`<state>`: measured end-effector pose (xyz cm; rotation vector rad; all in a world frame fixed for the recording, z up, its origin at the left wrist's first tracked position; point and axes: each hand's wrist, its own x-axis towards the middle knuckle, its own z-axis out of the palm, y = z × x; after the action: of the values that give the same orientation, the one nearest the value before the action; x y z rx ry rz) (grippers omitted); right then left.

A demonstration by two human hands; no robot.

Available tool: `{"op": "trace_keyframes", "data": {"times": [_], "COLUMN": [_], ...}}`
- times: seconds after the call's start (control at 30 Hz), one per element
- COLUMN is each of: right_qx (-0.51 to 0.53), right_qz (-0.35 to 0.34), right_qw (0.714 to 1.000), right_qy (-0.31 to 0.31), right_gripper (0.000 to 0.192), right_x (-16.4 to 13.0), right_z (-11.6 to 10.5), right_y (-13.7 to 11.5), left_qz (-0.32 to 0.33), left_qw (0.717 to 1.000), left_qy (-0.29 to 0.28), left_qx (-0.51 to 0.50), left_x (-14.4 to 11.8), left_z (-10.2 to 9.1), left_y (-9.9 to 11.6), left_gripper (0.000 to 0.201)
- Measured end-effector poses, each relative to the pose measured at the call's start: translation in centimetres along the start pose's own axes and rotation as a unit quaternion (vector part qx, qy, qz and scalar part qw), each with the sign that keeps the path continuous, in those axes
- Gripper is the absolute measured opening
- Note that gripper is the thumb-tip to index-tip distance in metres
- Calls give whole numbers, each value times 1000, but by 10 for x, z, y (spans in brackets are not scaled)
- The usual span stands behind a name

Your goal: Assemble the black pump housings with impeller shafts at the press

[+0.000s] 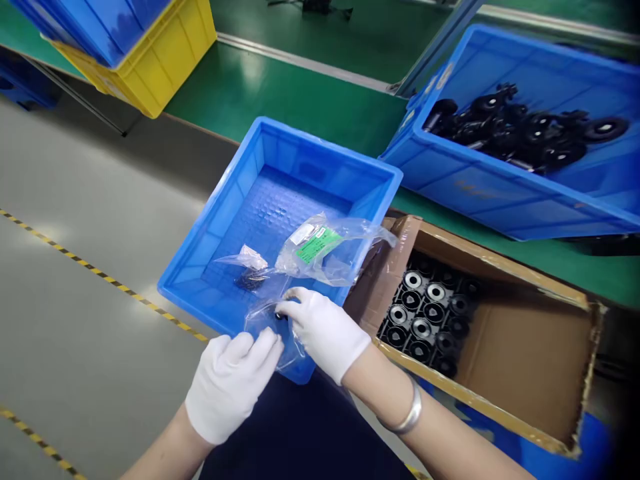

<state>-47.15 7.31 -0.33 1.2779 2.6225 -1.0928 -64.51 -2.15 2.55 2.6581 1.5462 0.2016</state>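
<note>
Both my hands wear white gloves at the near edge of a shallow blue bin. My left hand is closed, its fingertips pinching a clear plastic bag. Over the same bag, my right hand has thumb and fingers closed on a small black part, whose exact kind I cannot make out. Just beyond lies a clear bag of small dark pieces with a whitish label. To its right is a plastic bag with a green label, draped over the bin's right wall.
An open cardboard box at right holds rows of round black and silver parts. A larger blue bin behind it contains black wheeled parts. Yellow and blue crates are stacked at upper left on the green bench.
</note>
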Motion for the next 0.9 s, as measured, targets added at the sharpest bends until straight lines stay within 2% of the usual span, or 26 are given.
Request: {"op": "trace_keyframes", "data": {"times": [0.07,0.2,0.33,0.6,0.9], "right_qx": [-2,-2,10,-21,-20], "right_qz": [-14,-19,-30,-52,-72], "right_qw": [1000,1000,1000,997,995], "right_qy": [-27,-5,0,55,70], "right_gripper": [42,56,52,44,49], "right_x": [-3,-13,-13,-8,-14], "right_z": [2,-5,-18,-34,-51], "right_y": [4,3,-3,-7,-3], "left_qz": [-3,-39,-54,-59,-76], "left_qw": [1000,998,996,995,991], "left_qy": [12,47,64,83,105], "left_qx": [1,4,22,7,9], "left_x": [-5,-9,-4,3,10], "left_z": [-4,-12,-15,-18,-26], "left_y": [-5,-13,-20,-28,-28], "left_gripper": [31,27,24,30,38]}}
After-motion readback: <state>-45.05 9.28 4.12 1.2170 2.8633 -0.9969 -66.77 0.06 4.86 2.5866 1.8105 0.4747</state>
